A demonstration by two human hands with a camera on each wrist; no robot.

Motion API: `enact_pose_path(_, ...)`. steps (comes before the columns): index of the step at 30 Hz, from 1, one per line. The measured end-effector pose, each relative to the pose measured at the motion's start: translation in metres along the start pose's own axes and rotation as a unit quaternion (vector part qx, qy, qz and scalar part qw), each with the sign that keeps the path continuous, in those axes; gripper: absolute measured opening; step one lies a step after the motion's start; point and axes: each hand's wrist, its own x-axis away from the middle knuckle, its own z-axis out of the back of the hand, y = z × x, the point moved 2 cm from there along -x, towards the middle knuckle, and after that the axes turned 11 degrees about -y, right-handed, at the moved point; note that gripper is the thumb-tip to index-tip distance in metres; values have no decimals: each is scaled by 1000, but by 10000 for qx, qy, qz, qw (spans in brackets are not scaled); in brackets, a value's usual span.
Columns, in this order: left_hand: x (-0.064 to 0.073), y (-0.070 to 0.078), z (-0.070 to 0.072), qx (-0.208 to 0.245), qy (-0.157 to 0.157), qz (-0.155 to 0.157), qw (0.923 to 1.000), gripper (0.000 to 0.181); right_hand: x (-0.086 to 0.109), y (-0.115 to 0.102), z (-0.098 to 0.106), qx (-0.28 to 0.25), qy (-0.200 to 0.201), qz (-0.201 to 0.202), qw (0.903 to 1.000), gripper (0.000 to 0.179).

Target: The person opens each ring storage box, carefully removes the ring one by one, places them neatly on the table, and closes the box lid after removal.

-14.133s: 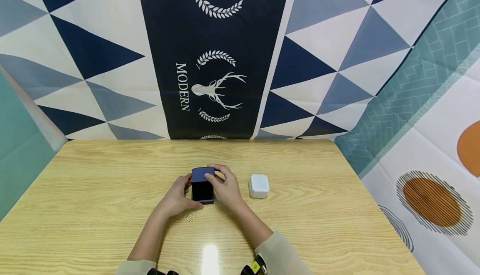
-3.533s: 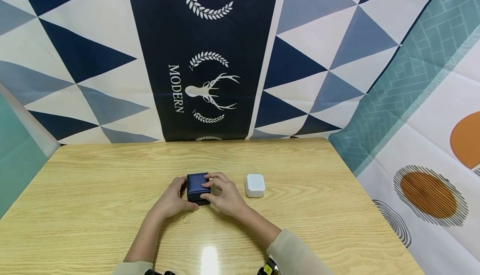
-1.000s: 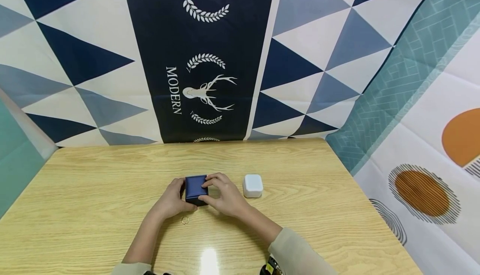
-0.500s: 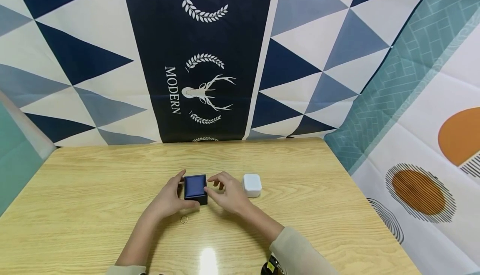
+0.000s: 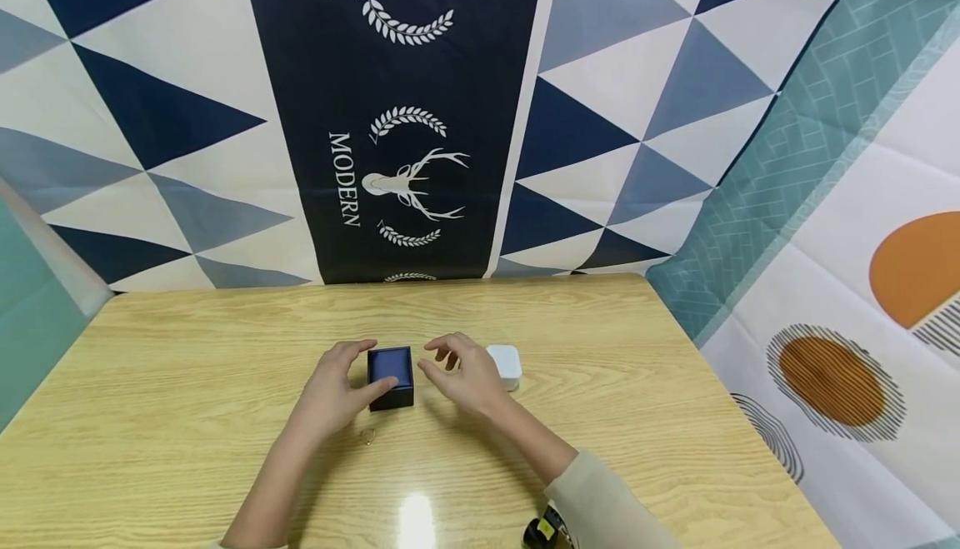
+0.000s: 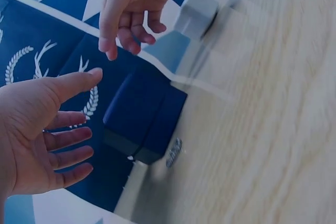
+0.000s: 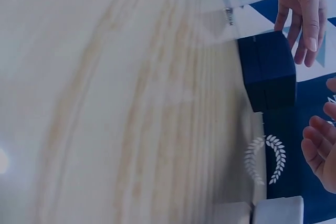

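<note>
Backdrop: a hanging cloth of navy, grey-blue and white triangles, its dark central band printed with a stag's head, leaf sprigs and the word MODERN.
Side cloth: white, at the right, with orange discs and striped patterns; a teal brick-patterned strip runs between it and the backdrop.
Worktop: pale wood grain, with a bright patch of glare toward the person.
Box: dark blue, lid down, standing on the worktop about midway across.
Left hand: spread and empty, thumb and fingers well parted at the box's left side; the thumb crosses the box in the head view, but the wrist views show a gap.
Right hand: just right of the box and apart from it, empty, fingers loosely bent, thumb and forefinger parted.
Ring: thin and gold-toned, lying near the box, on the person's side and slightly left; its detail is too small to tell.
Cube: white, round-cornered, on the worktop beside the right hand, which partly covers it in the head view.
Sleeve: pale beige, on the right forearm, beside a black wrist device with a yellow patch.
</note>
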Motion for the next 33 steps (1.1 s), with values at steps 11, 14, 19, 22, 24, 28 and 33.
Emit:
enact_pose_path(11,2,26,-4,241,301,-268,9989,56,4,-3,19,-330,-24,-319,9989,23)
enact_pose_path(14,1,31,-9,309,279,-285,9987,55,7,-2,26,-416,-25,-440,9982,25)
enact_pose_path(19,-1,37,-17,480,209,-250,9983,56,11,0,36,-531,0,-573,9969,28)
enact_pose_path(22,-2,41,-22,574,188,-263,9978,56,13,1,42,-634,43,-653,9958,27)
enact_pose_path(24,-3,44,-25,633,192,-302,9974,56,15,3,46,-695,80,-708,9950,26)
enact_pose_path(28,-4,50,-30,688,235,-399,9966,55,18,8,54,-700,133,-852,9938,25)
enact_pose_path(33,-6,57,-37,832,297,-535,9947,54,22,16,64,-536,215,-949,9938,25)
